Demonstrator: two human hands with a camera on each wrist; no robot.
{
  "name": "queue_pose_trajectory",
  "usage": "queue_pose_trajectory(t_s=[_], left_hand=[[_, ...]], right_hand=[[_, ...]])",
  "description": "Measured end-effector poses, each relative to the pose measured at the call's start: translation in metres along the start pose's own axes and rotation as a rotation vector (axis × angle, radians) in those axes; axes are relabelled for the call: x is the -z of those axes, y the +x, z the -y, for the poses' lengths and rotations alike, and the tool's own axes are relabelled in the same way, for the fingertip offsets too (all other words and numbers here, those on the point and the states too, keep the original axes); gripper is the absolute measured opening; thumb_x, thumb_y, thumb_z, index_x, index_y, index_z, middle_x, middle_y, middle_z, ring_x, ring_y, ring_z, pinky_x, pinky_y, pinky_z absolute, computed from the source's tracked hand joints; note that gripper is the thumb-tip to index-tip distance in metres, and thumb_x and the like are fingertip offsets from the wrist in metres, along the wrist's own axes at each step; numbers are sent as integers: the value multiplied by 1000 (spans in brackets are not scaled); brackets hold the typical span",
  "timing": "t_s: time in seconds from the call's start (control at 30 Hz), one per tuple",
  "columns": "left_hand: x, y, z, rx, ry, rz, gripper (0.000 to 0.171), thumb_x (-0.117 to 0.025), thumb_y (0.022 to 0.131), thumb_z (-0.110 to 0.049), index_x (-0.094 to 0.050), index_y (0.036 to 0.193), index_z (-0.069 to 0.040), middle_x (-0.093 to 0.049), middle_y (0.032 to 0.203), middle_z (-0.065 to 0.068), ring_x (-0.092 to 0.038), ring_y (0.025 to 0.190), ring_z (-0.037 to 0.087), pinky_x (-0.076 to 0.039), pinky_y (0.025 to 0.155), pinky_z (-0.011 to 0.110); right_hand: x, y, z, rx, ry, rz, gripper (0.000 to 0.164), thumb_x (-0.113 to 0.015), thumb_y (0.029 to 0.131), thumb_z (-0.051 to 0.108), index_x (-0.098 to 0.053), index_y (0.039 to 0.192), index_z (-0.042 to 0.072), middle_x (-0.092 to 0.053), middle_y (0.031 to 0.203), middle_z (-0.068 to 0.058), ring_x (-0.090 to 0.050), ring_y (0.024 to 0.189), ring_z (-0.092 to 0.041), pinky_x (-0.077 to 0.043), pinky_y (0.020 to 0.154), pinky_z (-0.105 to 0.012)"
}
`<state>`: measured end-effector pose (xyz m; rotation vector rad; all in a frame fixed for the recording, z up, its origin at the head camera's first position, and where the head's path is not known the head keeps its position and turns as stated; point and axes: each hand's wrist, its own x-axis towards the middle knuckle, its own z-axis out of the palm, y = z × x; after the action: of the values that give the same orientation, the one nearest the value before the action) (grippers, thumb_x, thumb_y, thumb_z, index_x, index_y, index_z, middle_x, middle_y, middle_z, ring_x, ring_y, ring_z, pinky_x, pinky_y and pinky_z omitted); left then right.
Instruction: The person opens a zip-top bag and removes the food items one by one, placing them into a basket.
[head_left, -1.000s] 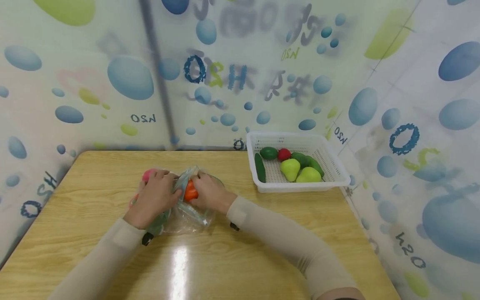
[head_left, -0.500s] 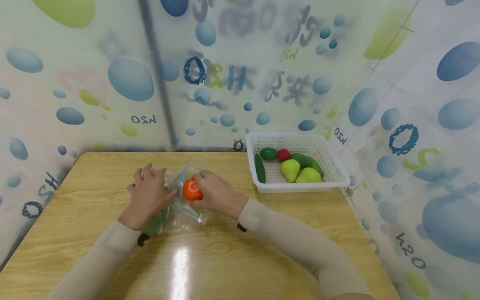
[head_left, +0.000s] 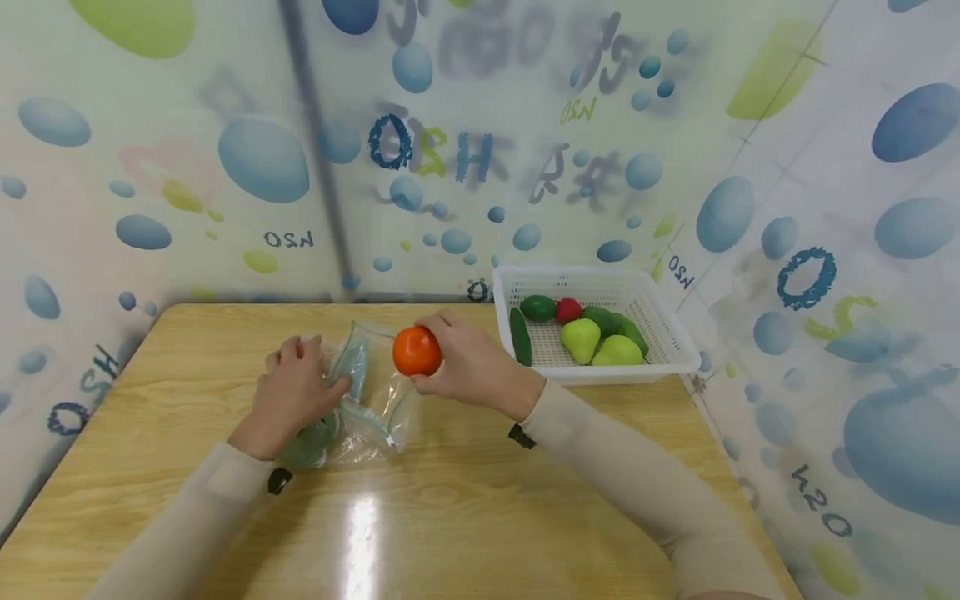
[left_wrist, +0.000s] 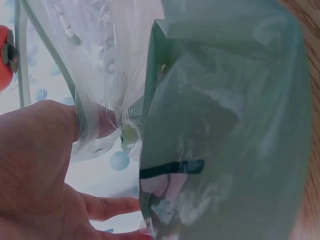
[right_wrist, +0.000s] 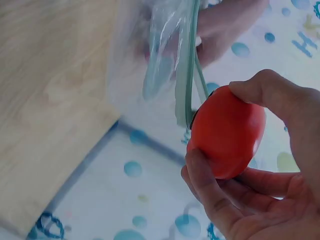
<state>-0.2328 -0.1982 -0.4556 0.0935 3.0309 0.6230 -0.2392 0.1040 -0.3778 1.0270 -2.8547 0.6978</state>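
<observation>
Mirrored "H2O" lettering repeats on the bubble-printed curtain [head_left: 465, 158]; nothing else legible

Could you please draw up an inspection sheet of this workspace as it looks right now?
Surface: wooden table, glare patch near the front.
Job's things: orange tomato held above the table; clear plastic bag lying on the table with something green inside.
Clutter: white basket holding green and red produce, at the table's far right.
Hands: right hand grips the tomato; left hand pinches the bag's rim.
Cables: nothing seen.
Surroundings: bubble-print curtain on all sides.
</observation>
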Motion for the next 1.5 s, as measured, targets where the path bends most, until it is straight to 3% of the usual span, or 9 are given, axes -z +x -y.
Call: queue_pose_trajectory(t_s=[0.27, 0.37, 0.5, 0.77, 0.97, 1.13, 1.5], left_hand=[[-1, -1, 4, -6, -6, -19, 85, -70, 109, -45, -41, 164, 13, -30, 171, 53, -38, 148, 81, -47, 108, 92], [0, -2, 5, -8, -5, -29, 68, -71, 109, -44, -51, 144, 11, -32, 168, 53, -41, 143, 81, -51, 102, 90], [1, -3, 7, -10, -1, -32, 54, -72, 109, -44, -52, 123, 4, -35, 164, 52, -45, 137, 79, -54, 94, 85], [-1, -4, 13, -8, 2, -34, 60, -71, 109, -45, -51, 131, 8, -38, 159, 54, -50, 130, 77, -57, 88, 82], [-2, -3, 17, -5, 6, -13, 74, -70, 109, -47, -49, 149, 12, -36, 162, 55, -49, 133, 79, -58, 88, 83], [-1, -2, 19, -7, 6, -5, 83, -70, 109, -47, -44, 159, 14, -35, 163, 56, -49, 134, 81, -57, 92, 86], [0, -4, 20, -17, 14, 8, 88, -69, 110, -47, -38, 165, 15, -36, 163, 57, -48, 136, 82, -55, 97, 90]], right_hand=[[28, -6, -28, -67, -25, -58, 76, -96, 95, 27, -64, 160, 3, -73, 148, -18, -78, 119, -33, -70, 105, -45], [38, -9, -44, -71, -39, -84, 74, -95, 96, 26, -66, 161, 7, -75, 143, -19, -78, 114, -33, -70, 100, -46], [50, -11, -73, -115, -41, -71, 69, -93, 96, 25, -67, 158, 8, -75, 140, -19, -76, 115, -36, -69, 99, -50], [72, -7, -133, -329, -81, 80, 67, -92, 96, 24, -63, 152, 4, -74, 144, -20, -72, 120, -37, -66, 107, -53], [76, -1, -164, -392, -109, 163, 59, -91, 94, 16, -65, 145, 1, -76, 134, -19, -71, 111, -33, -66, 101, -44], [72, 5, -177, -430, -143, 245, 52, -92, 93, 14, -67, 138, 2, -75, 128, -16, -67, 109, -31, -60, 98, -41], [60, 15, -185, -521, -213, 391, 52, -95, 89, 8, -68, 134, 5, -73, 129, -13, -64, 117, -32, -58, 109, -45]])
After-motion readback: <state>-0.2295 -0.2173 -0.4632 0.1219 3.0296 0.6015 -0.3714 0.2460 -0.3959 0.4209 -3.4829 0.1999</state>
